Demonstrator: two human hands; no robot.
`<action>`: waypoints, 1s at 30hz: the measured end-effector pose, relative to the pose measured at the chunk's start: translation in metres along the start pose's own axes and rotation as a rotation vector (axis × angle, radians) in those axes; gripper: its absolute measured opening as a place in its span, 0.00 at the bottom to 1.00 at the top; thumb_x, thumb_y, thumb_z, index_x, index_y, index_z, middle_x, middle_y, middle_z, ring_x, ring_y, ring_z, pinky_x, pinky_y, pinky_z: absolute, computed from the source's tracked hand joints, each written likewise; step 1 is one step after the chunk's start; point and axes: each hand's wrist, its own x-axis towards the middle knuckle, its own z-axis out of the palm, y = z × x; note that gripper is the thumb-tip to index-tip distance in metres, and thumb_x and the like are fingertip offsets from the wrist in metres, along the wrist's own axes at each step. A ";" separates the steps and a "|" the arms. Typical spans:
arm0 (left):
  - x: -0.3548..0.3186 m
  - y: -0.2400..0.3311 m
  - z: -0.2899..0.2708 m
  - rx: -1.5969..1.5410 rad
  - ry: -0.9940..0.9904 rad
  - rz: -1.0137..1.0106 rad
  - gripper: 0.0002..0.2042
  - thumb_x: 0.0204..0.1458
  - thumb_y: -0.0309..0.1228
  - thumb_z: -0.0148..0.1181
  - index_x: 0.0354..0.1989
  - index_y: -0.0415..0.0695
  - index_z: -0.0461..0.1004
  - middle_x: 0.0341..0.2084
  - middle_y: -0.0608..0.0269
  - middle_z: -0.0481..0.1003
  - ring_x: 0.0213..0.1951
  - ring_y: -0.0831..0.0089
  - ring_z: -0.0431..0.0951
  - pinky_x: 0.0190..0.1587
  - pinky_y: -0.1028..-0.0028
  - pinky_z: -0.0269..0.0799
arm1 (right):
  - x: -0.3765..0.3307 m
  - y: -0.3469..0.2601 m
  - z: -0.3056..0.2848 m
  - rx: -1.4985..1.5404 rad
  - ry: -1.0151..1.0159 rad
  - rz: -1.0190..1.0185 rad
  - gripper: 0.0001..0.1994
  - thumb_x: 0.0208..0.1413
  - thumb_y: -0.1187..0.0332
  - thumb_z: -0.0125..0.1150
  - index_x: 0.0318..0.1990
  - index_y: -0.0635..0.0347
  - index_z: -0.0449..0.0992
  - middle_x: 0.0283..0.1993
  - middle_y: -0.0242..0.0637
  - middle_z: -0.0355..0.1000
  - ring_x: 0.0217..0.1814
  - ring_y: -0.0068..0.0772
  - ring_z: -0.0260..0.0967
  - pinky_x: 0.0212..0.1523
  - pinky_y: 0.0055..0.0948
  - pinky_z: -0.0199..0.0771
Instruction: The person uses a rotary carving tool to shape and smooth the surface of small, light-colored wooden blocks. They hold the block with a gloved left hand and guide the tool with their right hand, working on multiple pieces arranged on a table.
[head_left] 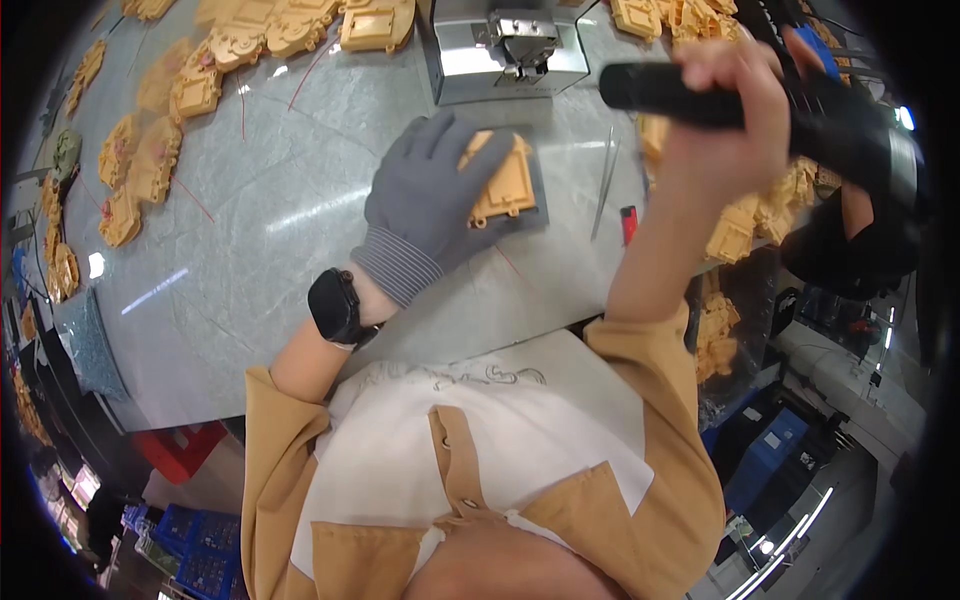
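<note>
My left hand (425, 190), in a grey knitted glove with a black watch at its wrist, is closed around the left side of a yellow plastic housing (513, 182). Flat on the grey table, the housing rests over a dark block or pad (541, 190) whose edge shows at its right. Raised over the table's right side, my bare right hand (738, 110) grips a thick black cylindrical tool (645, 90). Motion smears the tool and its kind is unclear. A thin red wire (508, 262) lies near the gloved hand.
A silver metal machine (510, 75) stands beyond the housing. Tweezers (604, 185) and a small red object (629, 225) lie to its right. More yellow housings (375, 25) line the far and left table; others are heaped at right. A plastic bag (90, 345) hangs at the left edge.
</note>
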 end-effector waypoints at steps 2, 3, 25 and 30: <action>-0.014 -0.003 -0.003 0.043 0.076 -0.057 0.35 0.30 0.40 0.69 0.53 0.48 0.65 0.49 0.53 0.64 0.53 0.51 0.63 0.51 0.59 0.64 | 0.015 0.020 0.007 0.087 -0.086 -0.028 0.03 0.44 0.75 0.51 0.25 0.64 0.66 0.19 0.37 0.62 0.21 0.30 0.62 0.30 0.32 0.65; -0.020 -0.007 -0.005 -0.014 0.083 -0.057 0.37 0.30 0.38 0.70 0.54 0.47 0.63 0.51 0.52 0.62 0.52 0.49 0.64 0.52 0.60 0.64 | 0.018 0.022 0.020 0.102 -0.035 -0.077 0.08 0.43 0.79 0.53 0.33 0.66 0.64 0.18 0.35 0.62 0.17 0.27 0.61 0.24 0.27 0.63; -0.054 -0.028 0.000 -0.234 0.262 -0.143 0.37 0.30 0.47 0.70 0.52 0.48 0.62 0.48 0.57 0.64 0.52 0.54 0.63 0.57 0.56 0.57 | -0.062 -0.017 0.019 0.288 -0.143 0.179 0.20 0.45 0.78 0.46 0.49 0.61 0.56 0.19 0.34 0.59 0.16 0.27 0.57 0.27 0.32 0.64; -0.053 -0.014 -0.008 -0.209 0.395 -0.089 0.27 0.29 0.49 0.70 0.39 0.53 0.70 0.45 0.60 0.67 0.52 0.53 0.64 0.58 0.51 0.53 | -0.072 -0.022 0.025 0.525 -0.125 0.309 0.23 0.46 0.76 0.43 0.53 0.52 0.56 0.20 0.31 0.56 0.17 0.27 0.56 0.28 0.34 0.63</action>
